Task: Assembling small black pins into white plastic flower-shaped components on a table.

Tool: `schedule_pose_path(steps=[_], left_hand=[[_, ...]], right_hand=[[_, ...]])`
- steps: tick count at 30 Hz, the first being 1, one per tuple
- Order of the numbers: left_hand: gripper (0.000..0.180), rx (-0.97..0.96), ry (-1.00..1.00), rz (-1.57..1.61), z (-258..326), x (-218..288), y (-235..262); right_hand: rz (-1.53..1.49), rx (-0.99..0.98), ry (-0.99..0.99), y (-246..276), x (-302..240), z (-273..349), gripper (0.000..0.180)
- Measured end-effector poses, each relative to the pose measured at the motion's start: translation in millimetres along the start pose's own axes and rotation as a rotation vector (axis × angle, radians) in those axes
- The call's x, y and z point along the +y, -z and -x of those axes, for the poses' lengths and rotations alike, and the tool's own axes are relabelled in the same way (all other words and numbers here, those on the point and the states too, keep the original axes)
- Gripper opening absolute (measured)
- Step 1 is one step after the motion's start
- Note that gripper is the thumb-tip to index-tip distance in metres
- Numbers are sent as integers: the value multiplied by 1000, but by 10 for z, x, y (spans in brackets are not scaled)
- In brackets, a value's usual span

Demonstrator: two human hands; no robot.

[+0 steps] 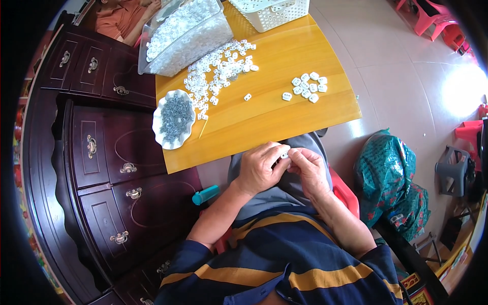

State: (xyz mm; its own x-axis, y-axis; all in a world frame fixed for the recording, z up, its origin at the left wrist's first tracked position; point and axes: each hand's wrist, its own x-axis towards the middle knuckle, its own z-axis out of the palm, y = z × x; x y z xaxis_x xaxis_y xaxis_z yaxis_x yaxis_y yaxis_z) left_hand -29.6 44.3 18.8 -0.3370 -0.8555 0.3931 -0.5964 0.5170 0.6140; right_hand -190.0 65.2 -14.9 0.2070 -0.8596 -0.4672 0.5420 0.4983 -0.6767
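Over my lap, just off the near edge of the wooden table (284, 117), both hands meet at a small white plastic piece with dark holes (284, 155). My left hand (260, 166) pinches it, fingers curled. My right hand (307, 169) presses thumb and fingertips against its right side; whether a tiny part is between them is hidden. A single similar white piece (247, 97) lies mid-table. Several rounded white pieces (306, 86) sit grouped at the right. A scalloped white dish (158, 122) at the left holds many small grey metal parts (176, 118), probably screws.
A loose heap of white pieces (216, 71) spreads before a clear bin (190, 40) full of them. A white perforated basket (279, 16) stands behind. Dark wooden drawers (101, 147) flank the left; green bags (389, 175) lie right. Another person's orange sleeve (119, 21) shows far left.
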Motion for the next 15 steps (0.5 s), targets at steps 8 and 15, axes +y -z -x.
schedule_pose_path(steps=[8, 15], left_hand=[[10, 11, -55, -32, -58, 4, 19], [20, 4, -10, 98, -25, -11, 22]], right_hand=[[-89, -20, -34, 8, 2, 20, 20], [-217, -31, -162, 12, -45, 38, 16]])
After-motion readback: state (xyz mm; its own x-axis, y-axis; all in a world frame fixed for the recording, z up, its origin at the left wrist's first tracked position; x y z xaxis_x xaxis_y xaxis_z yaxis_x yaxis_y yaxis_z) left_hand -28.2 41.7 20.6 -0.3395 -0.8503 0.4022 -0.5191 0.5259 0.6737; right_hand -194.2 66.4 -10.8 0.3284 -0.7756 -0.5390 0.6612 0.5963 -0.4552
